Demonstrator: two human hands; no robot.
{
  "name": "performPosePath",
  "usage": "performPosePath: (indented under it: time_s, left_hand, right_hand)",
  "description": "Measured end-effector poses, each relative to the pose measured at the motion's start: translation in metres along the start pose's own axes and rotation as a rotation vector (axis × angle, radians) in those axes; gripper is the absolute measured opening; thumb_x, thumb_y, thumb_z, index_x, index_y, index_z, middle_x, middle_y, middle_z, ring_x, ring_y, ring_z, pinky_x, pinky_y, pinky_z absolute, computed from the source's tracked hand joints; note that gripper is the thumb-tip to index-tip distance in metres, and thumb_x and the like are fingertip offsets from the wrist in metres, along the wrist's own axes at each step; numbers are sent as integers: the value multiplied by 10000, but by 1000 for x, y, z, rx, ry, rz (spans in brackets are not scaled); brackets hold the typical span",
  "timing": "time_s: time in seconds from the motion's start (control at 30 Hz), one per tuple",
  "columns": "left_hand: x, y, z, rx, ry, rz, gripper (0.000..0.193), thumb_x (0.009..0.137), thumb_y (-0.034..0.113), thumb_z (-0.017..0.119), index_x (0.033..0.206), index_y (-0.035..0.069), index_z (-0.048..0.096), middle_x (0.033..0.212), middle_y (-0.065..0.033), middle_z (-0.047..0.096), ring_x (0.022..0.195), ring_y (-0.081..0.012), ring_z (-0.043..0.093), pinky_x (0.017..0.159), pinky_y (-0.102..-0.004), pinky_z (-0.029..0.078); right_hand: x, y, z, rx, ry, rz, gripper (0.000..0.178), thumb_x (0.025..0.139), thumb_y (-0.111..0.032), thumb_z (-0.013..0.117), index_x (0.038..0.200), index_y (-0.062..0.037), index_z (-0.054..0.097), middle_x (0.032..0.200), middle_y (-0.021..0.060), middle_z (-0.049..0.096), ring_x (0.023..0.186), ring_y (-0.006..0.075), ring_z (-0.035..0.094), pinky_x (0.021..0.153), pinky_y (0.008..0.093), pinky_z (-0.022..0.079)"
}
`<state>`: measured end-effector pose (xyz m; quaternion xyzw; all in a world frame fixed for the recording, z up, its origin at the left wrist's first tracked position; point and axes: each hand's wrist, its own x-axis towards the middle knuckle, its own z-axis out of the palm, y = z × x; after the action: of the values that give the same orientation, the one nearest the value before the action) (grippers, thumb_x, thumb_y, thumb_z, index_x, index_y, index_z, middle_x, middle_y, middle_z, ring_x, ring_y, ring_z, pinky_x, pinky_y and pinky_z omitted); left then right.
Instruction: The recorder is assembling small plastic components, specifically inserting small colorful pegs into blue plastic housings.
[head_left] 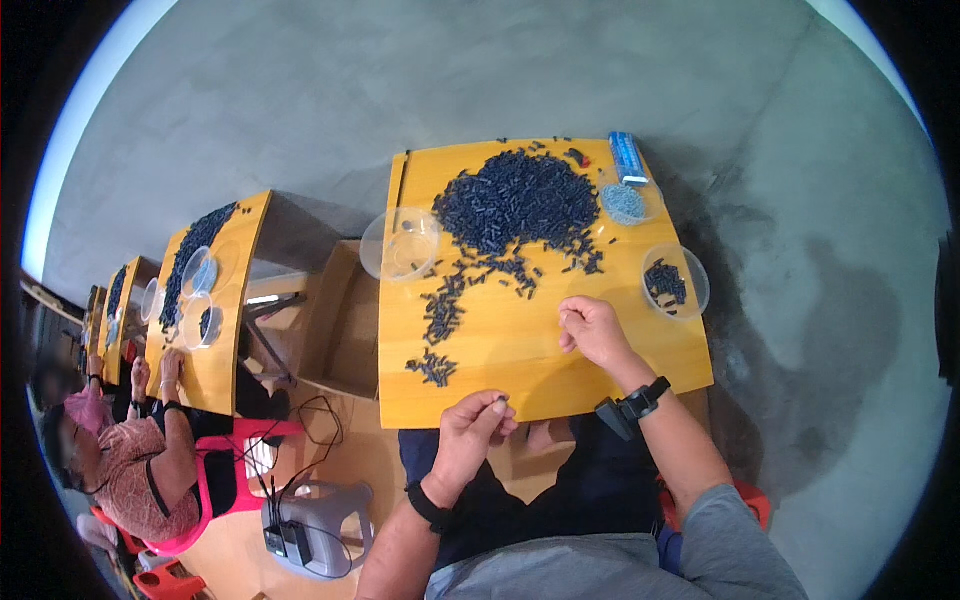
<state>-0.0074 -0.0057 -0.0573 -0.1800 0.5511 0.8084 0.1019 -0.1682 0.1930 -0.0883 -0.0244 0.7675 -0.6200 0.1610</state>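
My left hand (470, 428) is at the near edge of the yellow table (520, 385), thumb and finger pinched on a small dark piece (502, 400), of which only the tip shows. My right hand (592, 332) is over the table further right, fingers curled together; anything inside them is hidden. A large heap of short black cylindrical pieces (515, 200) covers the far middle, with a trail of loose ones (443, 312) running toward my left hand. Beyond my right hand, a clear round tub (690, 262) holds some black pieces. Another clear tub (640, 185) contains small light-blue bits (622, 203).
A clear empty-looking tub (385, 250) overhangs the table's left edge. A blue box (627, 158) lies at the far right corner. Left of the table are a cardboard box (345, 335), a grey stool (320, 525) with cables, and a co-worker (150, 465) at another yellow table (225, 370).
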Motion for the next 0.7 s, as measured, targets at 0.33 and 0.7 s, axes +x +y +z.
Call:
performPosePath:
  time_s: [0.33, 0.7]
  left_hand:
    - [-26, 36, 19, 41, -39, 251, 156, 937, 72, 542, 1047, -20, 605, 858, -78, 657, 755, -144, 628, 720, -266, 519]
    - [-37, 32, 14, 84, -73, 344, 132, 924, 25, 544, 1005, -39, 626, 819, -81, 657, 723, -132, 622, 684, -273, 547]
  right_hand:
    - [-80, -72, 29, 418, -219, -66, 82, 920, -49, 537, 930, 14, 588, 797, 56, 600, 595, 126, 609, 543, 243, 514]
    - [-119, -93, 48, 344, -369, -190, 118, 925, -58, 547, 951, 36, 615, 726, 13, 590, 589, 53, 543, 530, 194, 457]
